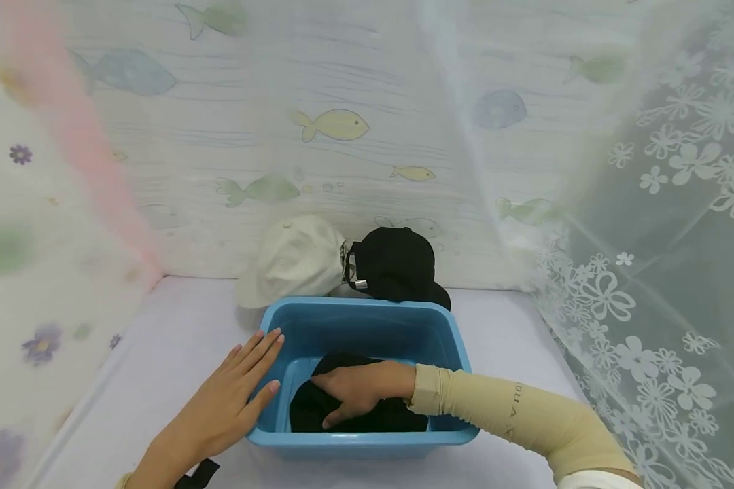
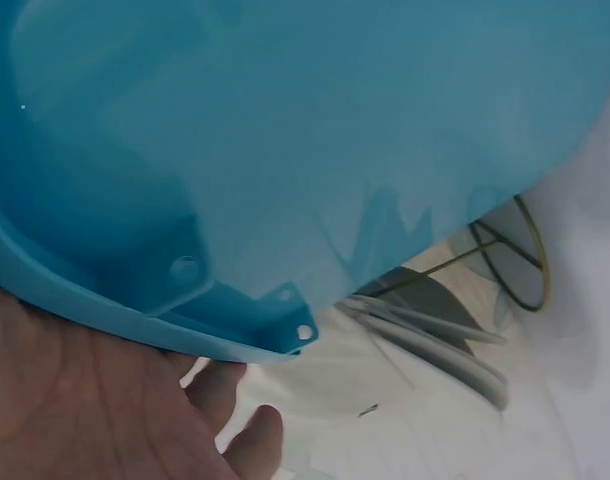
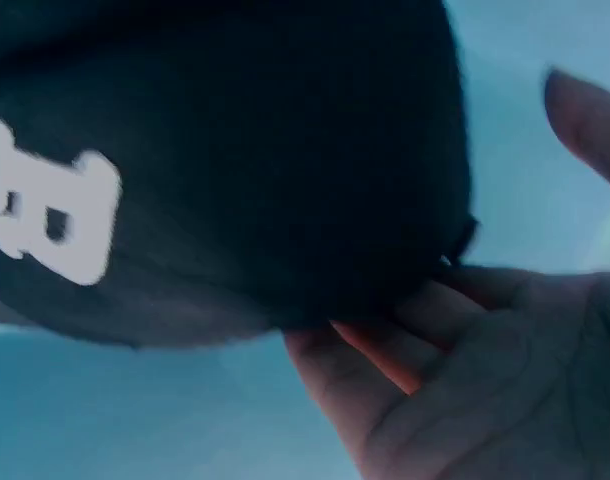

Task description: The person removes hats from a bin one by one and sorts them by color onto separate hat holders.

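Resting flat against the near-left outer wall of the blue plastic tub (image 1: 367,322), left hand (image 1: 232,401) with fingers straight and relaxed, fingertips reaching up to the rim, gripping nothing; same palm pressed under the tub's rim in the left wrist view (image 2: 95,400). Reaching in from the right, sleeved in beige, right hand (image 1: 361,390) lying on the black cap (image 1: 318,407) down in the tub's bottom, fingers spread over the fabric and curling lightly around its edge. Showing in the right wrist view a white letter B on the cap (image 3: 215,170), with fingers (image 3: 385,350) tucked under the dark cloth, though blurred. Sitting on a pale lilac surface (image 1: 171,339), tub near the middle. Lying just beyond the tub's far rim, a white cap (image 1: 293,258) to the left and a second black cap (image 1: 397,265) to the right, touching side by side, against a fish-patterned wall (image 1: 330,125). Hanging at far right, a sheer floral curtain (image 1: 679,204).
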